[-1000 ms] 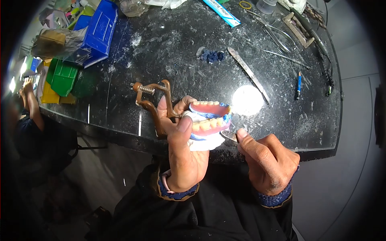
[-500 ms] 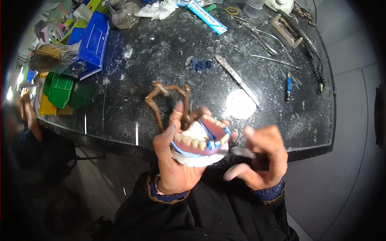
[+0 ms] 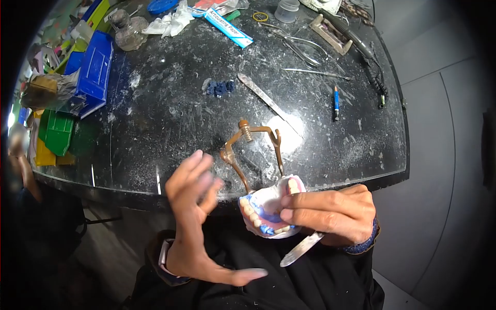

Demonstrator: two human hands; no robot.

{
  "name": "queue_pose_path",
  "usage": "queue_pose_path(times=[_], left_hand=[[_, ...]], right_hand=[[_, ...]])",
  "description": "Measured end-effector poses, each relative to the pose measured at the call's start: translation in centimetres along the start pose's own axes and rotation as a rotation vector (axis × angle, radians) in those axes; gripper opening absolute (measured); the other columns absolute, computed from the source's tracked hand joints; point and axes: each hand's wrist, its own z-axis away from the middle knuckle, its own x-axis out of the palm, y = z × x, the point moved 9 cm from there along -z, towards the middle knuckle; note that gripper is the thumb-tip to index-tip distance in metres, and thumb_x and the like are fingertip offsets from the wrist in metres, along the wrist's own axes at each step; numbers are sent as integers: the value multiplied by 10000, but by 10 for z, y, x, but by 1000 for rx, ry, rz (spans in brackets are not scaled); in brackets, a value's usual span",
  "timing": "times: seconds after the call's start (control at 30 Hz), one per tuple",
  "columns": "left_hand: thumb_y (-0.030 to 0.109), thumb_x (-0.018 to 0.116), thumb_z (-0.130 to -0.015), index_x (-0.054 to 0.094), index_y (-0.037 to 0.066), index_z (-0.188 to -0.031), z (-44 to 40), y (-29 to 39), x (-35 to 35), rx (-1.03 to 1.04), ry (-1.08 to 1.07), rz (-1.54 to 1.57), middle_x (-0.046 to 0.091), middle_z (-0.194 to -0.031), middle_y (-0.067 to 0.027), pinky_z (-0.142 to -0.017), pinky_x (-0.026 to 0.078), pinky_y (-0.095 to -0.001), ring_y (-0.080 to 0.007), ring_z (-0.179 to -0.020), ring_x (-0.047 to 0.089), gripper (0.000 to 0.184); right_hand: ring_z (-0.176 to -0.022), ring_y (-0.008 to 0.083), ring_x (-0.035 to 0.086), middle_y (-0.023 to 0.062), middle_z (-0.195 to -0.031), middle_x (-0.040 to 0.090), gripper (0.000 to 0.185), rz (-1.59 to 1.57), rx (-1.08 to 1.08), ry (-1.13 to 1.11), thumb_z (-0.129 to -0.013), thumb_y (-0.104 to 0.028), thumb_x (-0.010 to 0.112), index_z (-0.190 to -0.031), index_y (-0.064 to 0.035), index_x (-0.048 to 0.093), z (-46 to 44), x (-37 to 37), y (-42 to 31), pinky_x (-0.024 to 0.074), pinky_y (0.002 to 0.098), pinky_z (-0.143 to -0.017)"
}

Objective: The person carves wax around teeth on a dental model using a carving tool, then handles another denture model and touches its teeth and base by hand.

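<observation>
My right hand [image 3: 338, 214] grips a denture on a plaster cast [image 3: 253, 214], its fingers over the right side of the tooth row. Pink wax, cream teeth and blue patches show on it. A brown metal articulator [image 3: 263, 129] extends from the cast's far side over the table. Below the same hand juts the flat blade of a wax knife [image 3: 301, 250], its handle hidden by the palm. To the left of the cast, my left hand [image 3: 191, 222] is open and touches nothing, thumb apart and fingertips slightly blurred.
On the black dusty table [image 3: 170, 103] lie a long metal knife [image 3: 263, 97], dark blue pieces [image 3: 219, 88], a blue pencil-like tool [image 3: 336, 103], pliers [image 3: 297, 46] and an articulating paper packet [image 3: 227, 28]. Blue [image 3: 95, 72] and green bins [image 3: 57, 132] stand left. Another person's arm [image 3: 26, 175] shows far left.
The denture cast has passed from my left hand to my right and turned, its articulator swinging rightward. My left hand has let go and moved left. The view has shifted slightly.
</observation>
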Motion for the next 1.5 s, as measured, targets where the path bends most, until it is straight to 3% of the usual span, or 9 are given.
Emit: queue_pose_path(times=[0.07, 0.13, 0.3, 0.43, 0.57, 0.7, 1.0, 1.23, 1.5], left_hand=[[554, 747, -634, 403, 79, -1317, -8, 24, 9, 205, -73, -500, 238, -1390, -206, -1021, 298, -505, -337, -1278, 291, 900], [564, 699, -670, 563, 114, -1205, -15, 22, 27, 254, -177, -594, 403, -1325, -159, -1059, 194, -546, -358, -1261, 358, 712], [390, 761, -637, 630, 72, -1072, -27, 20, 45, 422, -226, -566, 651, -1028, -82, -1026, 270, -527, -331, -1101, 533, 554], [267, 764, -633, 640, 40, -1018, -27, 3, 50, 333, -235, -380, 673, -937, -65, -961, 357, -523, -300, -983, 581, 464], [227, 772, -648, 634, 57, -986, -27, 1, 43, 293, -235, -324, 679, -926, -47, -971, 369, -482, -261, -892, 624, 402], [140, 741, -571, 608, 104, -1024, -15, -12, 47, 303, -240, -279, 648, -1021, -24, -996, 307, -539, -228, -976, 615, 474], [194, 793, -635, 594, 112, -1084, -10, -12, 52, 304, -301, -250, 658, -1058, -56, -917, 398, -543, -188, -903, 663, 497], [128, 770, -629, 574, 48, -1099, -11, -5, 57, 299, -291, -182, 646, -1052, -116, -756, 534, -346, -232, -874, 663, 515], [67, 746, -542, 517, -4, -1208, -5, -11, 60, 299, -315, -129, 616, -1071, -148, -714, 532, -305, -256, -883, 650, 708]], right_hand=[[-639, 82, 649, 57, -940, 670, 257, 42, -39, -97, -709, -87, 620, -952, -25, 674, -2, 4, -9, 477, 172, -440], [-608, 63, 631, 39, -912, 665, 262, 69, -63, -71, -704, -90, 626, -955, -33, 675, -2, 8, -17, 459, 170, -416], [-529, 47, 585, 10, -838, 643, 280, 148, -67, -89, -695, -86, 632, -968, -43, 673, 2, 11, -20, 434, 176, -376], [-582, 81, 622, 29, -871, 643, 317, 165, -46, -77, -682, -66, 631, -995, -26, 666, 8, 18, -12, 459, 184, -399], [-583, 119, 585, 106, -886, 564, 488, 87, 214, -91, -622, -346, 785, -975, -40, 644, 8, -9, 1, 485, 217, -504], [-451, 123, 552, 32, -623, 564, 196, 213, 121, -228, -675, -69, 739, -859, -75, 673, 11, -14, -2, 430, 221, -379], [-411, 29, 448, -26, -561, 466, 232, 331, 105, -327, -682, -110, 704, -913, -133, 706, 29, -10, -12, 325, 169, -319], [-402, 20, 370, -39, -550, 353, 259, 393, 80, -208, -657, -90, 635, -900, -150, 702, 41, -6, -15, 277, 183, -311], [-346, 51, 404, -13, -495, 446, 176, 323, 342, -268, -703, -69, 744, -869, -81, 688, 62, 5, -13, 276, 212, -291]])
